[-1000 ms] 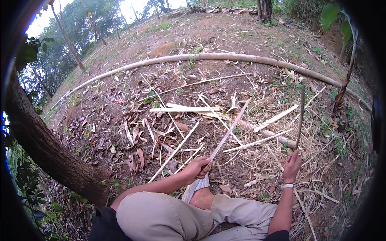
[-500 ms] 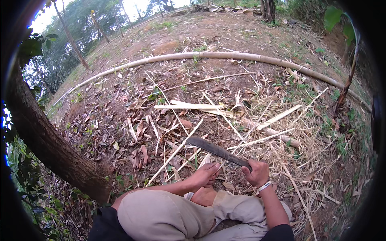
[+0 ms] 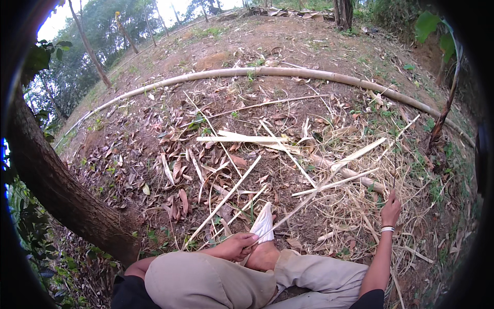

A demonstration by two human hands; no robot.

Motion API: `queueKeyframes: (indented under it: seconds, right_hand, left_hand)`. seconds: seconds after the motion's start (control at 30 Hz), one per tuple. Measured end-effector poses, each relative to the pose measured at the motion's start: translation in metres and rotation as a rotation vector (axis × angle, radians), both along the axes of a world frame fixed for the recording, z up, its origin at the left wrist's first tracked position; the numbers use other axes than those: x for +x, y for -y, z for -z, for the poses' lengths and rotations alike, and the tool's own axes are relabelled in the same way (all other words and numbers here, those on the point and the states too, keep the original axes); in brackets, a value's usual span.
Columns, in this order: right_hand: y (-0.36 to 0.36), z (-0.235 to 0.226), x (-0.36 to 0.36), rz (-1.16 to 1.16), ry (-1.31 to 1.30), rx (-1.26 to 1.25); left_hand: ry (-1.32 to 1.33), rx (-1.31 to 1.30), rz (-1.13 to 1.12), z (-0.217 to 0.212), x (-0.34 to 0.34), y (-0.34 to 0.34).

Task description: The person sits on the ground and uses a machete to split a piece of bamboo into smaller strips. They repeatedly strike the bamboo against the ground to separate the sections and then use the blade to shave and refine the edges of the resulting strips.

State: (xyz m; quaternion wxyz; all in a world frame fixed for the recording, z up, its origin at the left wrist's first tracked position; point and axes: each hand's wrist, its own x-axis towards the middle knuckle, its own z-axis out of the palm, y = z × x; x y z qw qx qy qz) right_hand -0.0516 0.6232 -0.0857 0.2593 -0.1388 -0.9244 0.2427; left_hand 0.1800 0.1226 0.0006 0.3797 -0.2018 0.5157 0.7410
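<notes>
I sit on the ground with my knees bent. My left hand [image 3: 234, 246] rests by my foot [image 3: 263, 256] and grips the near end of a long thin bamboo strip [image 3: 314, 198] that runs up and to the right over the litter. My right hand [image 3: 391, 208] is out to the right, closed on the handle of a dark long-bladed knife [image 3: 394, 167] held upright and seen edge-on. A white piece [image 3: 263, 225] stands at my foot, just beside the strip.
Split pale bamboo slats [image 3: 242, 139] and shavings [image 3: 345, 206] lie scattered among dry leaves ahead. A long bamboo pole [image 3: 267, 72] curves across the ground farther off. A thick tree trunk [image 3: 56, 190] leans at my left; a thin sapling [image 3: 446, 108] stands at the right.
Half a second ago the knife lay across the strip near my left hand. My right hand has since swung out to the right and raised the blade upright. My left hand stayed put.
</notes>
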Motion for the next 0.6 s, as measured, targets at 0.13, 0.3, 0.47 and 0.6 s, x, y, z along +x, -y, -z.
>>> queueKeyframes:
  seconds: [0.13,0.3,0.47,0.6]
  right_hand:
    - [0.100,-0.047,0.033,-0.359,-0.070,-0.372]
    - [0.211,-0.085,0.108,-0.805,0.106,-0.300]
    - [0.238,-0.065,0.123,-0.947,0.099,0.049]
    - [0.213,-0.050,0.096,-0.913,0.066,0.077]
  left_hand:
    - [-0.114,-0.039,-0.170,0.006,-0.044,-0.008]
    - [-0.235,-0.007,-0.145,-0.010,-0.077,-0.042]
    - [-0.368,-0.077,-0.137,0.011,-0.066,-0.047]
    - [-0.600,-0.439,-0.046,0.008,-0.043,-0.046]
